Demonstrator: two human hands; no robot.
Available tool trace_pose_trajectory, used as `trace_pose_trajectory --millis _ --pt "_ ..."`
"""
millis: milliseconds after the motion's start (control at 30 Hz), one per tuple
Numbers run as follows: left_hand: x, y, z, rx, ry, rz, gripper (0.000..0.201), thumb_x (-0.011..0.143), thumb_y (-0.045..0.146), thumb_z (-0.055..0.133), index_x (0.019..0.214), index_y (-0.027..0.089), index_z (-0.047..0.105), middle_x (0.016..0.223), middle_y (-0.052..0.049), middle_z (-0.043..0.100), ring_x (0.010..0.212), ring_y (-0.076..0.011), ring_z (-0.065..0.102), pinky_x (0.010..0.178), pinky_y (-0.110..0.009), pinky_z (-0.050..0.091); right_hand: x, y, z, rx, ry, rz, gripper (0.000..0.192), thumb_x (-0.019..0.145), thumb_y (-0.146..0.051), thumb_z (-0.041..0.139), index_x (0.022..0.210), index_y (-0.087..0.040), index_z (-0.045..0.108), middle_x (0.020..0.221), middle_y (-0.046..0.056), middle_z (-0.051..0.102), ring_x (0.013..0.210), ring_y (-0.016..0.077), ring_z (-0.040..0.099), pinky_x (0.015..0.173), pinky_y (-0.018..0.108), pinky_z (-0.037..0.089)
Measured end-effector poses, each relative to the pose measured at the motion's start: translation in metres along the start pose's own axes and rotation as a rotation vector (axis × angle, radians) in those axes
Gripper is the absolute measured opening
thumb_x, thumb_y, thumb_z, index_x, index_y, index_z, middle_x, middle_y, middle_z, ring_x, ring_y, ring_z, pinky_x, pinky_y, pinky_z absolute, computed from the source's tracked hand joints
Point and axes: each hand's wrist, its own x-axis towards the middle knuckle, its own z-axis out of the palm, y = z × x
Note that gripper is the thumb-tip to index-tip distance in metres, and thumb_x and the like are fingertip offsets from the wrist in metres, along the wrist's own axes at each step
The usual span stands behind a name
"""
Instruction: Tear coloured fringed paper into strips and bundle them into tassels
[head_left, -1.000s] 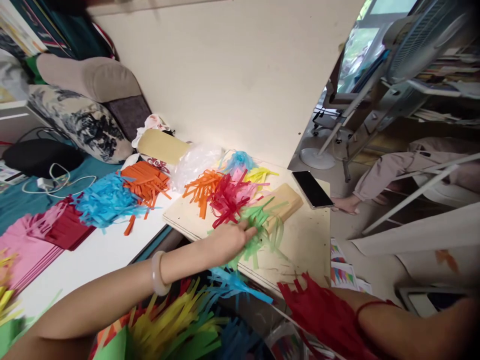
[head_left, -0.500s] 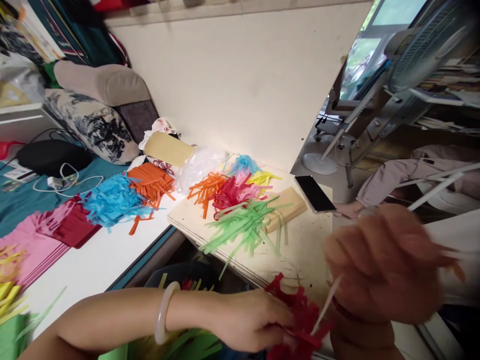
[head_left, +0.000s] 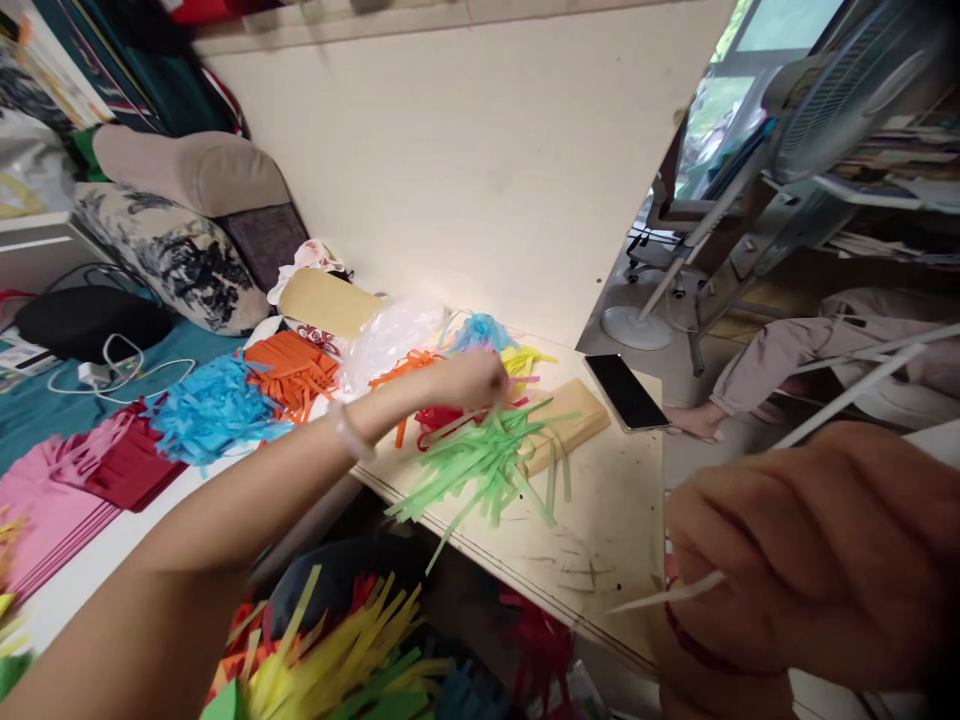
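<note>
My right hand (head_left: 814,560), large and close at the right, is a fist around a white string (head_left: 664,597) whose loose end sticks out to the left. Red paper fringe (head_left: 538,645) hangs low, below the board's edge. My left hand (head_left: 469,382), wearing a pale bangle on its wrist, reaches over the heap of paper tassels; its fingers look curled, and what they pinch is hidden. Around it are a green tassel (head_left: 480,455), a red tassel (head_left: 442,420), an orange tassel (head_left: 405,370), a blue tassel (head_left: 480,332) and a yellow tassel (head_left: 527,360).
The tassels lie on a pale wooden board (head_left: 600,540) with a wooden block (head_left: 574,420) and a phone (head_left: 626,392). Cut blue paper (head_left: 214,410), orange paper and pink paper (head_left: 45,500) lie leftward. Yellow fringe (head_left: 337,650) is below. Another person's leg (head_left: 780,355) shows at right.
My left hand has left the red fringe near my right hand and moved up and away to the tassel heap. The red fringe now hangs lower. My right hand has shifted slightly right, still gripping the string.
</note>
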Motion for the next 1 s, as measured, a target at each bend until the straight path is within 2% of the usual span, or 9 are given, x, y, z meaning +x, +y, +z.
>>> trace_pose_trajectory --millis 100,200,367,500,567,667,800,900,1000 --pt "0.057 -0.039 -0.023 0.022 0.401 -0.2 0.03 0.073 0.008 0.057 0.1 0.016 0.068 0.089 -0.009 0.068 0.08 -0.0211 0.065 0.077 -0.031 0.047 0.008 0.005 0.02 0.247 -0.172 0.061 0.026 0.084 -0.041 0.06 0.068 -0.028 0.044 0.039 -0.009 0.019 0.027 0.0095 0.017 0.022 0.02 0.013" --pt "0.085 -0.067 -0.023 -0.004 0.506 -0.257 0.035 0.066 0.008 0.066 0.102 0.012 0.067 0.091 -0.012 0.068 0.084 -0.0232 0.065 0.078 -0.03 0.047 0.018 0.012 0.027 0.237 -0.216 0.083 0.03 0.087 -0.035 0.058 0.068 -0.025 0.037 0.043 -0.01 0.019 0.031 0.0089 0.014 0.023 0.018 0.016" --pt "0.09 -0.072 -0.047 -0.102 0.683 -0.211 0.03 0.089 0.017 0.04 0.107 0.006 0.06 0.099 -0.016 0.067 0.082 -0.0174 0.065 0.073 -0.027 0.05 0.02 0.016 0.019 0.18 -0.174 0.065 0.03 0.09 -0.038 0.05 0.07 -0.025 0.033 0.046 -0.009 0.02 0.033 0.0095 0.015 0.024 0.018 0.016" --pt "0.091 -0.06 -0.063 -0.309 0.568 0.078 0.056 0.079 0.01 0.053 0.133 0.019 0.042 0.109 -0.011 0.065 0.081 -0.014 0.066 0.075 -0.028 0.053 0.017 0.013 0.019 0.207 -0.166 0.076 0.029 0.09 -0.033 0.051 0.069 -0.025 0.033 0.045 -0.009 0.019 0.032 0.0095 0.017 0.025 0.018 0.016" --pt "0.093 -0.059 -0.055 -0.22 0.469 -0.001 0.065 0.074 0.003 0.053 0.135 0.019 0.04 0.108 -0.011 0.066 0.081 -0.0163 0.067 0.078 -0.032 0.053 0.017 0.013 0.021 0.246 -0.17 0.083 0.029 0.089 -0.032 0.054 0.068 -0.025 0.035 0.045 -0.009 0.019 0.033 0.0095 0.017 0.025 0.018 0.016" --pt "0.096 -0.066 -0.026 -0.036 0.463 -0.22 0.05 0.071 0.003 0.053 0.12 0.006 0.054 0.105 -0.02 0.066 0.096 -0.0269 0.065 0.089 -0.04 0.047 0.018 0.013 0.024 0.361 -0.185 0.131 0.025 0.089 -0.03 0.056 0.07 -0.024 0.041 0.045 -0.009 0.021 0.035 0.009 0.016 0.027 0.018 0.016" --pt "0.099 -0.08 0.001 -0.029 0.453 -0.294 0.06 0.061 0.006 0.065 0.12 0.004 0.054 0.102 -0.019 0.068 0.096 -0.0299 0.064 0.086 -0.035 0.047 0.019 0.016 0.023 0.512 -0.224 0.191 0.014 0.087 -0.027 0.06 0.077 -0.023 0.052 0.048 -0.008 0.026 0.039 0.0074 0.015 0.031 0.017 0.016" --pt "0.094 -0.081 -0.011 -0.026 0.533 -0.305 0.057 0.066 0.005 0.059 0.123 0.008 0.053 0.099 -0.015 0.069 0.092 -0.0252 0.064 0.083 -0.031 0.047 0.02 0.017 0.021 0.538 -0.222 0.187 0.011 0.088 -0.027 0.06 0.079 -0.022 0.055 0.049 -0.008 0.028 0.039 0.0069 0.015 0.031 0.017 0.016" --pt "0.08 -0.077 -0.042 -0.049 0.754 -0.197 0.056 0.074 0.004 0.048 0.129 0.014 0.047 0.099 -0.01 0.067 0.088 -0.0196 0.062 0.081 -0.03 0.045 0.021 0.017 0.021 0.527 -0.214 0.18 0.011 0.088 -0.027 0.06 0.079 -0.022 0.056 0.048 -0.008 0.027 0.039 0.0071 0.015 0.031 0.017 0.016"
